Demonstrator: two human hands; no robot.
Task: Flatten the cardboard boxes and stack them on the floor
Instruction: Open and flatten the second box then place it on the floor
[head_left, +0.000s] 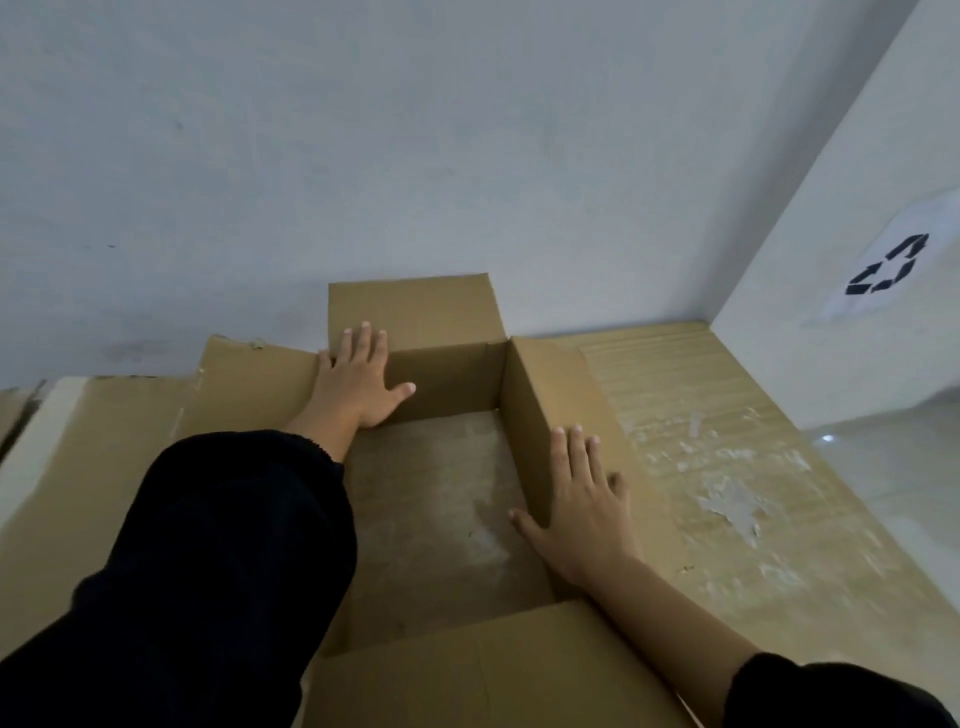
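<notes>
A brown cardboard box stands open in front of me, its flaps spread outward and its inside bare. My left hand lies flat with straight fingers on the far left corner, where the left wall meets the back flap. With fingers spread, my right hand presses flat on the top edge of the right wall, thumb inside the box. The box sits on a flattened cardboard sheet with torn tape marks, lying on the floor to the right.
A pale wall rises right behind the box. At the right stands a white panel with a recycling sign. Glossy floor tiles show at the far right. More flat cardboard lies to the left.
</notes>
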